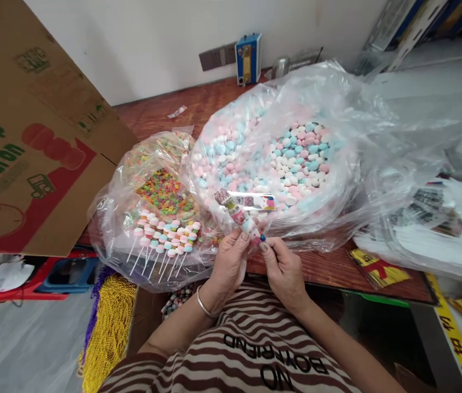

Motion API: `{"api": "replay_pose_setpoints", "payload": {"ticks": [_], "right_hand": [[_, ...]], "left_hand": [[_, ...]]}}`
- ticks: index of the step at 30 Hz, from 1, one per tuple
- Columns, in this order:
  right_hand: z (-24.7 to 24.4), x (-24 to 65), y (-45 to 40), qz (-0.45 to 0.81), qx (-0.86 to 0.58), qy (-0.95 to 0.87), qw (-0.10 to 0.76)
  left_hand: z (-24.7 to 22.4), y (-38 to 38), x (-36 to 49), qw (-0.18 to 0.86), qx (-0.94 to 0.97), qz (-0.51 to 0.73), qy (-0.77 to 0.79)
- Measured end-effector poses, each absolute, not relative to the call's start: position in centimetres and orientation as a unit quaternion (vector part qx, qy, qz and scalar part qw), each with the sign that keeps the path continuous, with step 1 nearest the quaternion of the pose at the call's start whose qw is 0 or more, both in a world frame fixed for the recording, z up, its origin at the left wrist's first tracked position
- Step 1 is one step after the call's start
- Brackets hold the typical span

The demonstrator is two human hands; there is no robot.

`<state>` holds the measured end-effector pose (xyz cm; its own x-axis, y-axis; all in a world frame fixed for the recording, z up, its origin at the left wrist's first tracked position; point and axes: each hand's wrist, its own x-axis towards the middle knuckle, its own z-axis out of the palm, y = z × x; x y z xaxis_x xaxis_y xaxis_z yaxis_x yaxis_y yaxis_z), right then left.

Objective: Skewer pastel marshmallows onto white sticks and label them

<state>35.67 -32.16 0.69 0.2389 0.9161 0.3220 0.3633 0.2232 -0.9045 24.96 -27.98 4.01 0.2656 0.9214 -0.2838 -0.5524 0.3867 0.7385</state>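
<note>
My left hand [229, 263] is closed around the lower part of a slim printed clear candy packet [237, 214], which points up and to the left. At the packet's near end is a small dark blue bit, and the thumb and fingers of my right hand [286, 272] pinch there. Just beyond lies a flat white printed wrapper [255, 201] on a large clear bag of pink, white and blue candies [300, 155]. To the left, several candy sticks [167, 234] with white stems rest on a bag of small multicoloured candies [165, 191].
A cardboard box [42, 136] stands at the left. The reddish wooden table [210, 101] meets the wall, with a blue device [249, 59] at the back. White plastic bags [451, 218] and a yellow-and-red packet [380, 267] lie at the right. Gold fringe [110, 327] hangs below left.
</note>
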Motion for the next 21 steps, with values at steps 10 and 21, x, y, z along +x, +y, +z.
{"api": "replay_pose_setpoints", "payload": {"ticks": [10, 21], "right_hand": [[-0.3, 35.1, -31.4, 0.387, -0.518, -0.499, 0.577], [0.1, 35.3, -31.8, 0.411, -0.535, -0.499, 0.544]], "left_hand": [[0.8, -28.0, 25.5, 0.686, 0.314, 0.513, 0.409], [1.7, -26.9, 25.1, 0.672, 0.255, 0.559, 0.414]]}}
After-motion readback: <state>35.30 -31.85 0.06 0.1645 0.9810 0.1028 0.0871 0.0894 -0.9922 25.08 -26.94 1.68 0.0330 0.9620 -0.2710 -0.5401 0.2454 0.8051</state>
